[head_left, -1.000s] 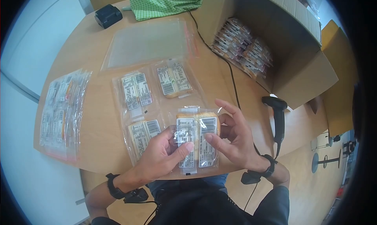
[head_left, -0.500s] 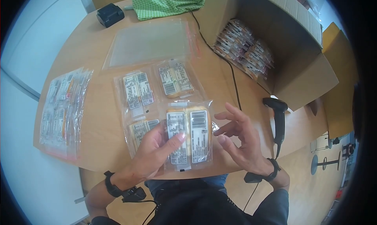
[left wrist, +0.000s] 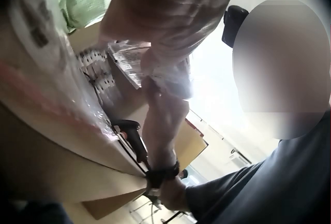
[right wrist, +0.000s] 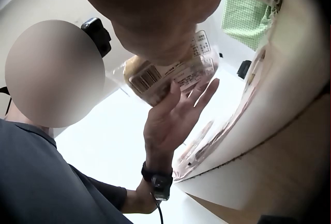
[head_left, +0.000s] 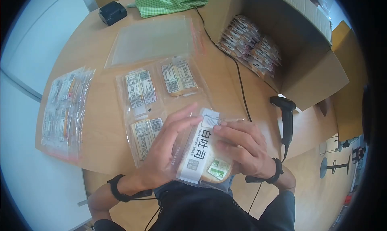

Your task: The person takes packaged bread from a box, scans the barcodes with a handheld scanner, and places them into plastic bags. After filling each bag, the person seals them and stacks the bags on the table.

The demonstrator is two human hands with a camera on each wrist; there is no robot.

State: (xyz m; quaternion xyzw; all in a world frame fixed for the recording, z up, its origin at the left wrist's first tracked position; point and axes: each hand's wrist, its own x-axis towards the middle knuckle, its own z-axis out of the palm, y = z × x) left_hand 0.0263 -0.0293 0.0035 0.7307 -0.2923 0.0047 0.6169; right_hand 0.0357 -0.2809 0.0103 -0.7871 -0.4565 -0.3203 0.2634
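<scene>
A clear packet of toast bread point(head_left: 197, 152) is tilted between the hands at the table's front edge, its front with a white band and green label facing up. The right hand point(head_left: 246, 148) grips it from the right, fingers over its upper side. Along its left edge lies the left hand point(head_left: 161, 150), fingers fairly straight, fingertips by the top of the band. The right wrist view shows the packet's barcoded back point(right wrist: 155, 76) and the left hand point(right wrist: 170, 118), its thumb against the packet.
Bread packets point(head_left: 141, 92) in clear sleeves lie left of centre, with filled bags point(head_left: 62, 114) farther left. Flat clear bags point(head_left: 151, 41) lie behind. A carton point(head_left: 314, 73) holds stacked packets point(head_left: 250, 45); a scanner point(head_left: 285, 118) stands before it. A black cable point(head_left: 240, 80) crosses the table.
The packet has been turned from its barcoded back to its printed front and brought nearer the body. The right hand, apart from it half a second ago, now grips it; the left has loosened.
</scene>
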